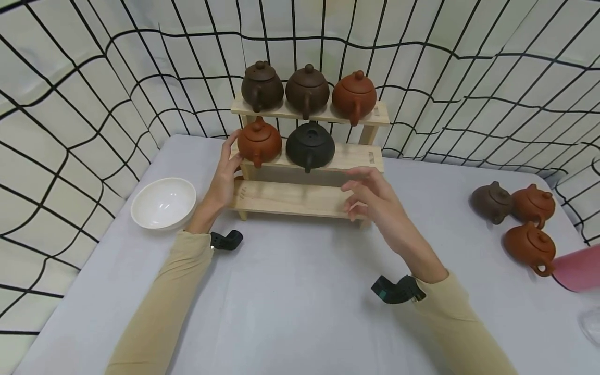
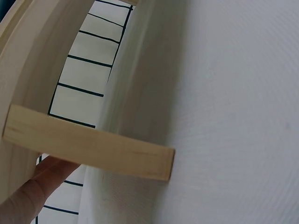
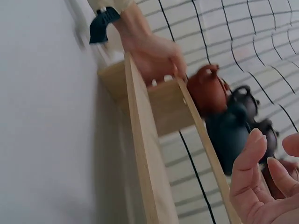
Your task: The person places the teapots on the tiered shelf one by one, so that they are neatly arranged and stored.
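Observation:
A three-tier wooden display rack (image 1: 290, 198) stands on the cloth-covered table. My left hand (image 1: 224, 174) grips its left end at the middle tier, beside an orange-red teapot (image 1: 259, 140). In the right wrist view, fingertips of the left hand (image 3: 154, 60) show round the rack's end. A black teapot (image 1: 310, 147) sits right of the orange-red one. Two dark brown teapots (image 1: 307, 91) and a reddish teapot (image 1: 354, 97) line the top tier. My right hand (image 1: 372, 200) hovers by the rack's right end, fingers loosely bent and holding nothing.
A white bowl (image 1: 163, 203) lies left of the rack. On the right stand a brown teapot (image 1: 490, 202) and two orange-red teapots (image 1: 529, 245), close to a pink object (image 1: 581, 268). Black wire mesh (image 1: 412, 57) rises behind the table and along its sides.

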`<state>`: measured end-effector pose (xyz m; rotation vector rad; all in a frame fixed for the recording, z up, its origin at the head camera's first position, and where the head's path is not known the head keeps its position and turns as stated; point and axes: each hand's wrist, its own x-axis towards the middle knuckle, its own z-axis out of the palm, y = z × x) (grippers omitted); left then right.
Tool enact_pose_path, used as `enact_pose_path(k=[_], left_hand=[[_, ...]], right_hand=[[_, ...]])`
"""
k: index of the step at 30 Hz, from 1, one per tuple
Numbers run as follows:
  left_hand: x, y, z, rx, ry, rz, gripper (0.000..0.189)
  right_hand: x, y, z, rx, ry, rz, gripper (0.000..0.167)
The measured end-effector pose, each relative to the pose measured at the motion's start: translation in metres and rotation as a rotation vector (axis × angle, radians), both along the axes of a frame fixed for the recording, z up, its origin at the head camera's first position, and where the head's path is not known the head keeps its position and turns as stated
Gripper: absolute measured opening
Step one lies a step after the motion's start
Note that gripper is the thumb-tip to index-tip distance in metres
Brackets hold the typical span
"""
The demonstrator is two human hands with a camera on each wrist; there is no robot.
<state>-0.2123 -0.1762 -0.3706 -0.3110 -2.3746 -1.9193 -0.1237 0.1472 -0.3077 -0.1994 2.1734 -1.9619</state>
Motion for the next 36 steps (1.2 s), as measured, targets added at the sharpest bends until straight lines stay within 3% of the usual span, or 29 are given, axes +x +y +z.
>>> enact_pose_path(k=[5, 11, 15, 20, 23, 26, 30, 32, 36], left_hand=[[0.002, -0.001, -0.002, 0.002, -0.006, 0.002, 0.064], [0.006, -0.002, -0.002, -0.015, -0.008, -0.003, 0.064], [0.006, -0.004, -0.002, -0.024, 0.007, -0.001, 0.064], [0.007, -0.004, -0.004, -0.027, 0.005, 0.000, 0.064], [0.006, -0.003, -0.005, -0.026, 0.011, -0.003, 0.064], [0.005, -0.002, -0.005, -0.032, 0.018, -0.003, 0.064], [0.003, -0.001, -0.004, -0.042, 0.026, -0.006, 0.064], [0.002, 0.000, -0.002, -0.043, 0.030, -0.010, 0.064], [0.001, 0.000, -0.001, -0.039, 0.032, -0.009, 0.064]], right_hand=[[0.014, 0.047, 0.000, 0.064, 0.007, -0.096, 0.033], [0.030, 0.121, -0.009, 0.052, 0.033, -0.211, 0.032], [0.039, 0.173, -0.017, -0.042, 0.033, -0.281, 0.026], [0.054, 0.222, -0.031, -0.162, -0.033, -0.419, 0.021], [0.068, 0.240, -0.040, -0.090, -0.043, -0.493, 0.018], [0.082, 0.251, -0.048, 0.049, -0.057, -0.578, 0.020], [0.091, 0.261, -0.052, 0.275, -0.140, -0.638, 0.049], [0.091, 0.273, -0.061, 0.337, -0.167, -0.641, 0.065], [0.087, 0.304, -0.091, 0.335, -0.202, -0.659, 0.084]])
